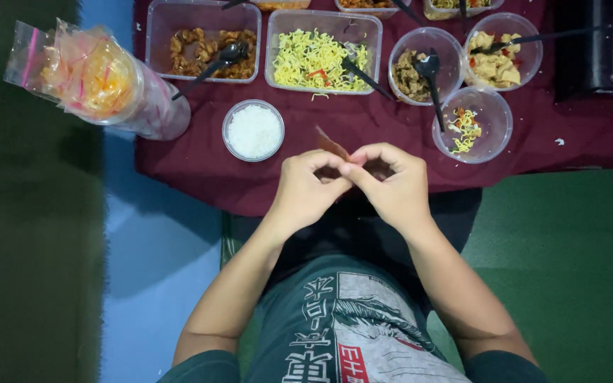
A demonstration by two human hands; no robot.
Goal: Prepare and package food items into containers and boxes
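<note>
the person's left hand [310, 190] and right hand [391, 186] met over the near edge of the counter [200, 170], which was draped in a dark red cloth. both grips were closed, fingertips pinched together on a small reddish-brown slip [330, 145] that poked up between the thumbs; it looked like a thin wrapper or scrap of paper, though its kind could not be told. the slip was held in the air just above the cloth, beside the small round tub of white rice [253, 130].

judging by the spread, the food was already laid out: a rectangular tub of yellow noodles [323, 57], a tub of brown fried pieces [203, 48], a round bowl of dark minced food [420, 67], a bowl of pale chunks [499, 53], and a nearly empty bowl with a few noodle strands [471, 126]. black spoons stood in most of them. nothing seemed yet portioned into the slip, so the work appeared to be at an early stage.

a stack of clear cups in a plastic bag [101, 78] lay tilted at the left. the containers along the top edge were cut off, the dark box at top right was unclear, and the fingers hid most of the slip.
</note>
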